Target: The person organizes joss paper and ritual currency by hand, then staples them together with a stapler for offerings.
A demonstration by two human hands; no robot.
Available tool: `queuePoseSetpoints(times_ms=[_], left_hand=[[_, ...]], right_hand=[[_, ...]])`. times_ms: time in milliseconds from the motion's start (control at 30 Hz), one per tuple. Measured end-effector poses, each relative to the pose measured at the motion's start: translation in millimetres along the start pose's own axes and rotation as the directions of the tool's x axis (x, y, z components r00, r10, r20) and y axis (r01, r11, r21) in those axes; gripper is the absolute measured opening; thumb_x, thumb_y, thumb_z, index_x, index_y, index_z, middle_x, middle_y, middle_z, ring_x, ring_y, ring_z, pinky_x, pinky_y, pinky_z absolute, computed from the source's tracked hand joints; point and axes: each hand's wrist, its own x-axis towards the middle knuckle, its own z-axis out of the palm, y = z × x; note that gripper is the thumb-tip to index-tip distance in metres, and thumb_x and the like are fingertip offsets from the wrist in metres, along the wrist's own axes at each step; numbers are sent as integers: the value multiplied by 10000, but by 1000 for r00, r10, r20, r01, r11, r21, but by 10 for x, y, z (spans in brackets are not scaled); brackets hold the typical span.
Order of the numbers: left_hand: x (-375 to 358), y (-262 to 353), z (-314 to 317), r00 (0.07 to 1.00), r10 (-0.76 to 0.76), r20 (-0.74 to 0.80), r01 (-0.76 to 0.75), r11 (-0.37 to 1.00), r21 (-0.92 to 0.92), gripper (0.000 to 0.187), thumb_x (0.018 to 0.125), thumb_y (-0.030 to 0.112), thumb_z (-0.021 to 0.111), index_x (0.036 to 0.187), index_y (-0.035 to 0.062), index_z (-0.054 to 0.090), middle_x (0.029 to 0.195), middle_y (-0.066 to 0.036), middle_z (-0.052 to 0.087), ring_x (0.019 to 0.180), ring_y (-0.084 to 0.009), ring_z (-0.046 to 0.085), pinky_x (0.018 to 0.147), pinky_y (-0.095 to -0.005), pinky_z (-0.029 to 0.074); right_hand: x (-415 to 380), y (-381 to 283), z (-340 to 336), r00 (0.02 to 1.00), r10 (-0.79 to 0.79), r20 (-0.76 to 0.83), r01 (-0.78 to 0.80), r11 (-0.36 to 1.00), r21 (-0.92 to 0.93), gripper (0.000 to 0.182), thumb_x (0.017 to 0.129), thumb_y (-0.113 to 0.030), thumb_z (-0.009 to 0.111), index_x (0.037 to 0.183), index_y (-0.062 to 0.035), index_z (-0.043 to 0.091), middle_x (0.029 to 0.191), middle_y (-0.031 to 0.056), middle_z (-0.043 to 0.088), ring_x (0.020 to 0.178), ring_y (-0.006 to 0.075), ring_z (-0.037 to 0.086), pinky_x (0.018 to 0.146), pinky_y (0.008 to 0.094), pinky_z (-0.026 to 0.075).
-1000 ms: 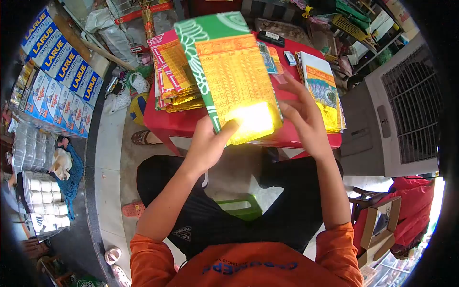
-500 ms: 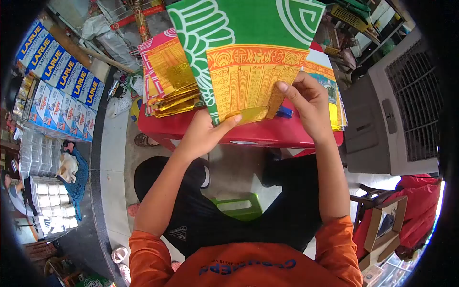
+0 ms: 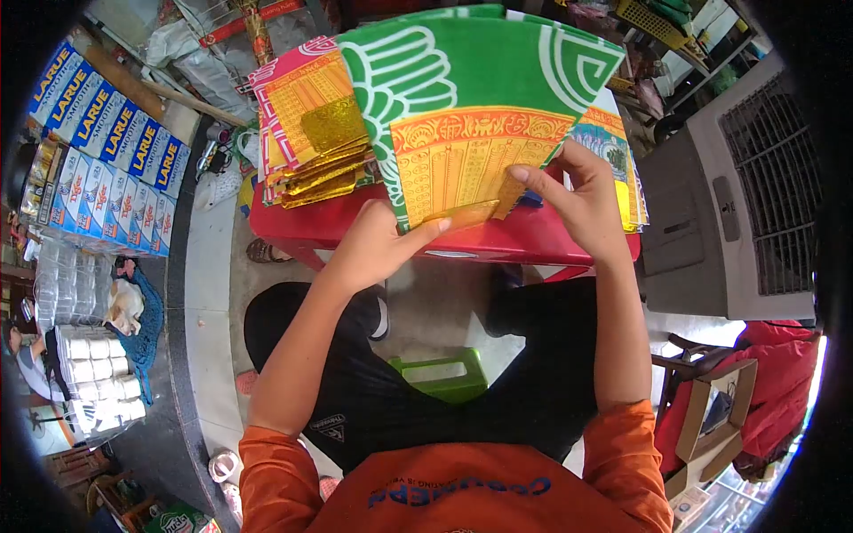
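Both hands hold up a bundle of joss paper: large green sheets (image 3: pixel 498 67) with white patterns, and a smaller yellow sheet (image 3: pixel 471 164) printed in orange on top. My left hand (image 3: pixel 369 244) grips the lower left corner, its thumb pressing on a strip of gold foil paper (image 3: pixel 466 216) along the bottom. At the right edge, my right hand (image 3: pixel 582 200) pinches the sheets between thumb and fingers. The bundle is above a red table (image 3: pixel 293 222). Left of it lies a stack of pink and yellow joss paper (image 3: pixel 311 98) with gold foil layers.
Another paper stack (image 3: pixel 622 142) lies on the table's right side. A grey air cooler (image 3: pixel 693 222) stands at the right. Beer cartons (image 3: pixel 115 133) are piled at the left, near a cat (image 3: pixel 124 306). Between my legs is a green stool (image 3: pixel 440 377).
The green sheets' upper edge has come lower and bends, with more than one edge showing at the top. Both hands keep their hold, with the right hand slightly shifted.
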Motion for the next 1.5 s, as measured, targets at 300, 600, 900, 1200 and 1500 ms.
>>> queuePoseSetpoints(times_ms=[300, 600, 900, 1200, 1500], left_hand=[[-49, -107, 42, 999, 43, 9, -43, 999, -30, 383, 955, 342, 709, 1152, 13, 710, 804, -160, 713, 637, -186, 604, 644, -371, 493], [-23, -81, 123, 998, 41, -53, -46, 995, -87, 383, 952, 321, 721, 1157, -2, 707, 876, -141, 745, 743, -177, 671, 707, -352, 520], [-10, -25, 143, 999, 11, -53, -17, 994, -107, 366, 949, 293, 731, 1161, -3, 705, 884, -110, 748, 777, -145, 678, 714, -330, 526], [-97, 313, -244, 922, 89, -377, -152, 978, -142, 196, 928, 134, 749, 1071, 5, 713, 938, -33, 720, 794, -88, 628, 729, -263, 502], [-181, 359, -349, 816, 17, -578, -224, 931, -289, 291, 899, 85, 784, 1144, -28, 676, 1068, -37, 700, 906, -87, 631, 799, -244, 499]], right_hand=[[-29, 27, -80, 998, -23, 51, 28, 996, -83, 284, 884, -154, 789, 1100, 20, 730, 980, 63, 757, 907, 94, 657, 852, 281, 518], [-50, 22, -54, 999, 7, 44, -6, 1000, -4, 223, 876, -93, 802, 1066, 2, 731, 952, -10, 711, 803, 51, 540, 748, 240, 460], [-47, 29, -99, 996, 41, 75, -44, 998, 39, 252, 892, -112, 786, 1108, 7, 734, 999, 29, 742, 876, 68, 600, 815, 254, 500], [121, 114, -252, 993, -47, -112, 66, 984, 168, 302, 965, -224, 686, 1167, 0, 694, 1131, 76, 723, 961, 136, 679, 889, 287, 515], [481, 378, -43, 998, -54, -9, 47, 930, -364, 298, 967, -235, 673, 1175, -21, 687, 1019, 77, 733, 924, 153, 665, 838, 307, 514]])
